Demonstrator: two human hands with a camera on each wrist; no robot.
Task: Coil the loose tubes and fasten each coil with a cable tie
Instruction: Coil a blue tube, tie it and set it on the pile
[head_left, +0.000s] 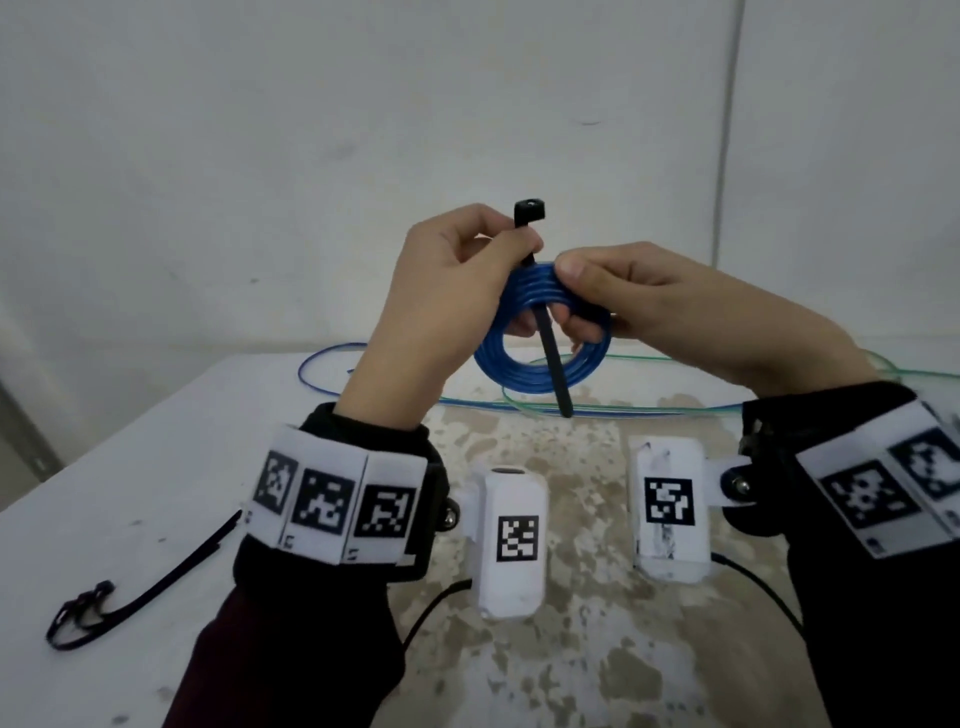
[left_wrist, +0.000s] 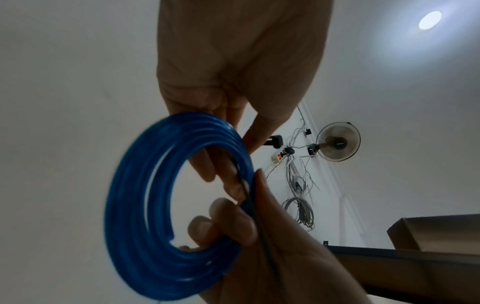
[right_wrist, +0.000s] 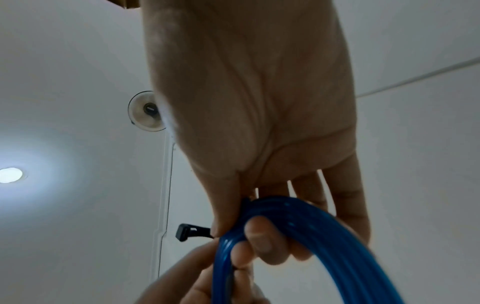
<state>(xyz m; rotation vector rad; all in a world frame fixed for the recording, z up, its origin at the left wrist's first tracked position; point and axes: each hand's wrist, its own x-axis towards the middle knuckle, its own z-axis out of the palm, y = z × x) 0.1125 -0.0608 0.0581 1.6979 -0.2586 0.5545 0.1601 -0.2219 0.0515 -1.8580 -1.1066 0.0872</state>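
Both hands raised above the white, stained surface (head_left: 156, 467), working on one coil of blue translucent plastic tube (head_left: 540, 358), held in the air at frame centre in the head view. Left hand (head_left: 447, 291) grips the coil's 11 o'clock edge, thumb and fingers curled round the turns, and pinches a black plastic cable tie (head_left: 550, 364) against them. Tie head sticks up at 12 o'clock above the left hand; the strap passes down through the coil's opening, tip pointing to 6 o'clock, near the surface, contact unclear. Right hand (head_left: 649, 306) grips the coil's 1 o'clock edge, thumb on top, fingers curled through the opening beside the strap.

Left wrist view: blue coil (left_wrist: 145, 205) blurred, fingers of both hands closed on its right edge. Right wrist view: coil (right_wrist: 298, 236) under the palm, tie head (right_wrist: 184, 232) poking out at 9 o'clock.

Loose blue tube (head_left: 332, 358) and thin green tube (head_left: 779, 364) lie uncoiled on the surface behind the hands, 10 to 3 o'clock. Spare black cable ties (head_left: 130, 587) lie on the surface at 8 o'clock, well apart from the coil. Two white marker-tagged wrist camera boxes (head_left: 511, 540) hang below the wrists.
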